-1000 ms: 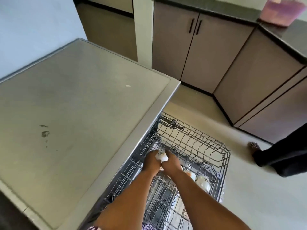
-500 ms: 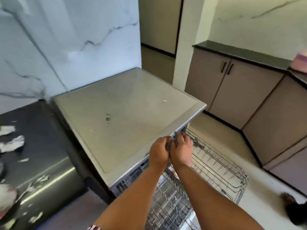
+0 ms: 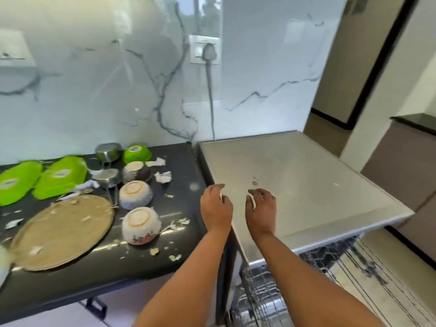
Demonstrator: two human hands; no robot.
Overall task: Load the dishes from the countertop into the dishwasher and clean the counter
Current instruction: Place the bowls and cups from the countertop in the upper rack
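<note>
Both hands hang empty over the brushed-steel dishwasher top [image 3: 295,185], the left hand [image 3: 215,207] and right hand [image 3: 260,210] with fingers loosely curled and apart, gripping nothing. The dishes wait to the left on the black stone countertop [image 3: 179,166]: three upturned ceramic bowls, the nearest a white floral bowl [image 3: 141,225] close to the counter's front edge, with a round woven tray [image 3: 63,230], lime-green plastic dishes [image 3: 60,177] and steel cups [image 3: 108,151] farther off. The wire dishwasher rack [image 3: 342,279] stands pulled out below. The nearest bowl looks the sensible pick: grasp it round the body, keep it inverted, and mind the scraps littering the counter.
</note>
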